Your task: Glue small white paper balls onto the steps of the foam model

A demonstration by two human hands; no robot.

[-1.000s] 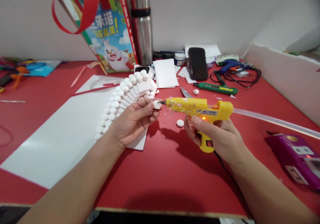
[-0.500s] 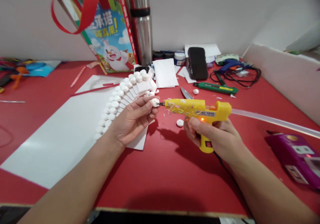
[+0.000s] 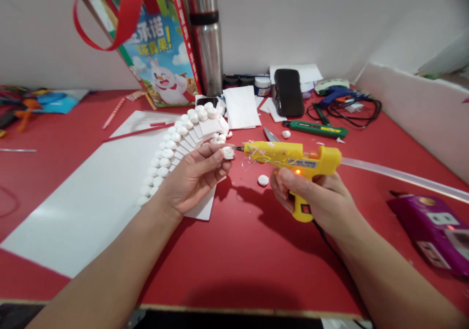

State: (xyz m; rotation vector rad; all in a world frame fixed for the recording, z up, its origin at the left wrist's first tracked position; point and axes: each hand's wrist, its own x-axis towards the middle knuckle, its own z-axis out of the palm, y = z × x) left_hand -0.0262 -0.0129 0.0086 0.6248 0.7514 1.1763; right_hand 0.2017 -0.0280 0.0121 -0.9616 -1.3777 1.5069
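Our left hand [image 3: 200, 172] pinches a white disc [image 3: 228, 153] at the frame's centre; our right hand [image 3: 311, 187] grips the glue gun [image 3: 280, 156], right of centre, its nozzle [image 3: 239, 148] against or just beside the disc. We judge the disc light, perhaps soft, best pinched by its rim; the gun stiff, best held by its handle [image 3: 303, 213], clear of the probably hot nozzle.
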